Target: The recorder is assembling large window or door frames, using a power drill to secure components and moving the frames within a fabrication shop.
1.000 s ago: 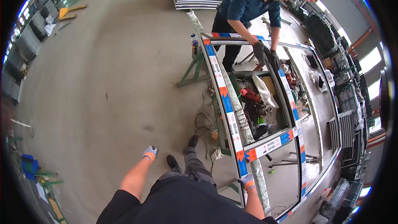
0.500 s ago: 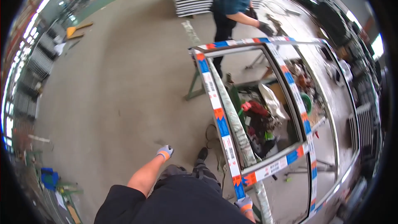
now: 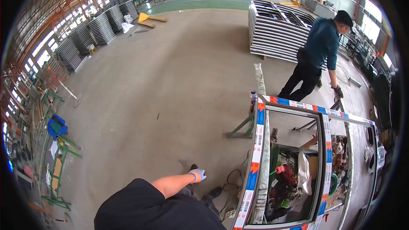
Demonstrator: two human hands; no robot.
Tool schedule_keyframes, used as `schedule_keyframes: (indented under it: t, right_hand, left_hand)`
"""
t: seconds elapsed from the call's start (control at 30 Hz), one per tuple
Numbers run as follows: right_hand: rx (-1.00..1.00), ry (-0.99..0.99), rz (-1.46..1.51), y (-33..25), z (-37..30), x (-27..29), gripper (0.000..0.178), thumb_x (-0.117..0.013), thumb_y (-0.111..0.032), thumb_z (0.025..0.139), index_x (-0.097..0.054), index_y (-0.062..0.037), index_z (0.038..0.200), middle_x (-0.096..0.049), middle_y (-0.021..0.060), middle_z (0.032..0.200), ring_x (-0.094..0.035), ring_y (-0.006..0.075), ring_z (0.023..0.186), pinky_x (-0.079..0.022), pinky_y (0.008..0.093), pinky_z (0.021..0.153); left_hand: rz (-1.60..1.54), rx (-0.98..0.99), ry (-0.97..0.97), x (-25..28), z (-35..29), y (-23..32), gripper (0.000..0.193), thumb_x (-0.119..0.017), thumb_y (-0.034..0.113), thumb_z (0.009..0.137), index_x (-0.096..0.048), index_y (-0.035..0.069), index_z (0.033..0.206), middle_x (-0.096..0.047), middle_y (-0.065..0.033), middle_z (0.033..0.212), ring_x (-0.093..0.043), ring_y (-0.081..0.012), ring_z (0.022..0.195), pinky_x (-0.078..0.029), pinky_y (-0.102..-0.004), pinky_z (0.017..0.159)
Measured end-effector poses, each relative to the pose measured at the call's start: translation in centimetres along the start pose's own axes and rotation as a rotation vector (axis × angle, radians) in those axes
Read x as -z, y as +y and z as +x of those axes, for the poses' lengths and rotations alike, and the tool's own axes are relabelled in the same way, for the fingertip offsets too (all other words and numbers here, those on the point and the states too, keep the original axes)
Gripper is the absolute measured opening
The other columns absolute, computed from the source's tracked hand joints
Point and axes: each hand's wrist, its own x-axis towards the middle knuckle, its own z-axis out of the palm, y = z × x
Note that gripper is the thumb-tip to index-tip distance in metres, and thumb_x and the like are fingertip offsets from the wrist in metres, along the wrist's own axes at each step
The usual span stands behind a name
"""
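My left hand (image 3: pixel 198 175), in a pale glove with an orange band, hangs over the floor in front of my legs. Its fingers are curled closed, and nothing shows in them. To my right lies a large window frame (image 3: pixel 256 145), flat on padded supports and wrapped in white, blue and orange protective tape. One opening is bounded by a dark inner edge. The frame's near end runs out at the lower edge of the view. My right hand is out of sight.
Beyond the frame a co-worker bends, a gloved hand (image 3: pixel 338 91) low near its far side. Stacked frames (image 3: pixel 277 38) stand behind. A bottle (image 3: pixel 253 98) is by the frame's far corner. Below the opening sits a bin of scraps (image 3: pixel 285 187). A yellow pallet jack (image 3: pixel 145 18) stands far left.
The view has swung up and left, so the frame sits lower and further right. My right hand, earlier at the frame's near corner, has left the view. The co-worker's arm now hangs lower.
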Motion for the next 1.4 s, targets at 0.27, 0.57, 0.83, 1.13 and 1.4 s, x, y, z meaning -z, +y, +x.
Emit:
schedule_keyframes:
  t: [0.27, 0.57, 0.83, 1.13, 1.4]
  right_hand:
    - [-0.068, 0.164, -0.084, 2.8, -0.4, -4.5, 0.074, -0.033, -0.073, 0.087, -0.063, -0.0186, 0.127, -0.065, 0.0211, 0.118, -0.064, 0.0306, 0.111, -0.049, 0.0440, 0.095]
    - [-0.187, 0.384, -0.204, 2.0, -3.4, -3.6, 0.075, -0.033, -0.073, 0.086, -0.064, -0.0168, 0.124, -0.065, 0.0198, 0.120, -0.063, 0.0317, 0.112, -0.049, 0.0447, 0.094]
    - [-0.324, 0.502, -0.284, -1.3, -11.1, -4.3, 0.076, -0.034, -0.074, 0.086, -0.065, -0.0153, 0.122, -0.064, 0.0186, 0.121, -0.062, 0.0327, 0.113, -0.049, 0.0452, 0.094]
    - [-0.582, -0.135, 0.110, -6.4, -14.4, 6.1, 0.073, -0.037, -0.073, 0.085, -0.065, -0.0167, 0.122, -0.064, 0.0161, 0.123, -0.064, 0.0355, 0.109, -0.050, 0.0464, 0.091]
    - [-0.271, 0.022, 0.119, -6.2, -15.6, 6.5, 0.064, -0.045, -0.066, 0.087, -0.065, -0.0128, 0.116, -0.066, 0.0179, 0.112, -0.065, 0.0358, 0.100, -0.051, 0.0471, 0.085]
  left_hand:
    - [0.016, 0.088, -0.062, 0.9, 1.7, -6.9, 0.046, -0.047, 0.038, 0.086, -0.070, 0.003, 0.104, -0.066, -0.0211, 0.113, -0.062, -0.0381, 0.108, -0.048, -0.0467, 0.095]
    - [0.035, 0.057, -0.104, 6.8, 6.5, -8.3, 0.047, -0.047, 0.038, 0.088, -0.066, 0.004, 0.115, -0.061, -0.0189, 0.126, -0.059, -0.0342, 0.117, -0.046, -0.0448, 0.099]
    - [0.045, 0.054, -0.132, 12.6, 9.4, -13.0, 0.043, -0.048, 0.036, 0.087, -0.070, 0.005, 0.109, -0.064, -0.0196, 0.121, -0.060, -0.0369, 0.113, -0.048, -0.0462, 0.096]
    - [0.103, 0.174, -0.164, 15.0, 11.6, -16.1, 0.046, -0.044, 0.037, 0.091, -0.067, 0.007, 0.117, -0.062, -0.0180, 0.126, -0.059, -0.0378, 0.116, -0.047, -0.0477, 0.097]
    - [-0.012, 0.034, -0.020, 9.5, 15.8, -7.5, 0.041, -0.054, 0.040, 0.081, -0.072, 0.008, 0.100, -0.069, -0.0209, 0.102, -0.065, -0.0396, 0.097, -0.050, -0.0462, 0.085]
